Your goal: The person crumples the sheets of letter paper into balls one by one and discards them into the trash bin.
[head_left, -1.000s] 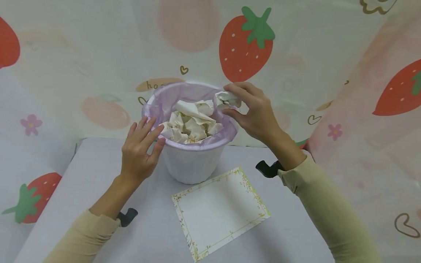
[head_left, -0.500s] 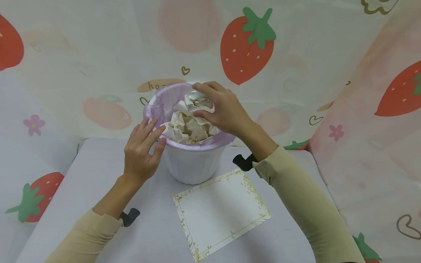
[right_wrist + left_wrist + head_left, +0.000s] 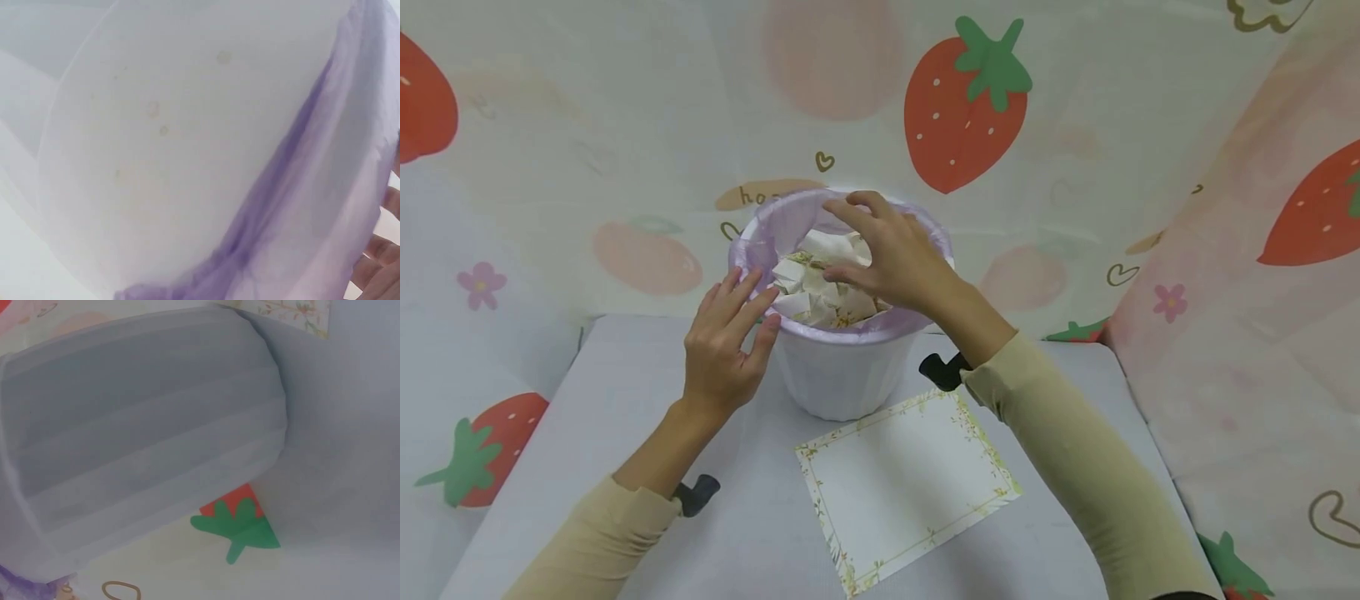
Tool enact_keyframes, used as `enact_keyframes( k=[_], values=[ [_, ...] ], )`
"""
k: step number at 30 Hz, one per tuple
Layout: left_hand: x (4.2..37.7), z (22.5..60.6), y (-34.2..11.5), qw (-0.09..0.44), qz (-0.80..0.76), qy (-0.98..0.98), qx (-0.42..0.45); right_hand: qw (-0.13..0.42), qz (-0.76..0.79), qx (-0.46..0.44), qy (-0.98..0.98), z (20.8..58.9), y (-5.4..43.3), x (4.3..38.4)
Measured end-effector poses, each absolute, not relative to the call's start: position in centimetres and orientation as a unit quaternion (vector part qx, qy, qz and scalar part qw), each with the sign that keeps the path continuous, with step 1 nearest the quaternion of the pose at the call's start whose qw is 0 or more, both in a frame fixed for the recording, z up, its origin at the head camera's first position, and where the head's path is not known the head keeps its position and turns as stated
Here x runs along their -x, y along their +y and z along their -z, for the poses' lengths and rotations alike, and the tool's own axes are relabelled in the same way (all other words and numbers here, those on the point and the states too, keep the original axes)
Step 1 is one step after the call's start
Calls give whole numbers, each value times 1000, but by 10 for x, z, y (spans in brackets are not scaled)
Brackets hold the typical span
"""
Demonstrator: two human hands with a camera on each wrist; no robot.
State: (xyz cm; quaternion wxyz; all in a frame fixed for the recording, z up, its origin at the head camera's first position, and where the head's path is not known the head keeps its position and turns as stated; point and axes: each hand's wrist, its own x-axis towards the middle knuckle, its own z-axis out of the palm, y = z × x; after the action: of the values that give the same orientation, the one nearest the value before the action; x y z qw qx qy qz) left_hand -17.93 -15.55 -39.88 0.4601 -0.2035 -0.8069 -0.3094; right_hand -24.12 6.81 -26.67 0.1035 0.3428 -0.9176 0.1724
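Head view: crumpled off-white paper (image 3: 815, 287) sits inside the round white plastic bin (image 3: 842, 379), within its purple film liner (image 3: 771, 233). Right hand (image 3: 891, 254): spread wide above the paper, no held item visible. Left hand (image 3: 726, 350): fingers extended at the rim (image 3: 850, 337). Uneven pressure there could tip the bin or drag the liner inward. White tabletop (image 3: 752, 517) extends both sides; rear clearance looks tight.

A cream-white backdrop sheet (image 3: 685, 100), printed with a large red strawberry with green leaves (image 3: 966, 117), faded pink peach-like fruits (image 3: 647, 258) and small brown heart outlines (image 3: 825, 162), rises behind a flat, white-covered tabletop (image 3: 745, 517). Similarly printed pale side panels (image 3: 1240, 375) bearing pink five-petal flowers (image 3: 1170, 302) flank it under soft, muted light; whether the sheet is fabric or plastic is hard to tell.
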Motion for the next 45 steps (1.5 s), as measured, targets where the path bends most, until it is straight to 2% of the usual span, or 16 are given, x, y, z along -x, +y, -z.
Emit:
enact_keyframes(
  k=[9,19,32,41,45],
  values=[
    [180,399,-156,459,305,-808,206,124,-177,-323,-922,258,99,238],
    [179,395,-162,453,284,-816,218,124,-198,-269,-934,270,173,241],
    [175,394,-169,399,282,-839,239,45,-174,-189,-965,340,256,224],
    [173,393,-173,381,279,-842,262,-8,-210,-177,-962,402,278,208],
    [171,399,-174,391,286,-837,255,-23,-219,-170,-961,425,282,200]
  ],
)
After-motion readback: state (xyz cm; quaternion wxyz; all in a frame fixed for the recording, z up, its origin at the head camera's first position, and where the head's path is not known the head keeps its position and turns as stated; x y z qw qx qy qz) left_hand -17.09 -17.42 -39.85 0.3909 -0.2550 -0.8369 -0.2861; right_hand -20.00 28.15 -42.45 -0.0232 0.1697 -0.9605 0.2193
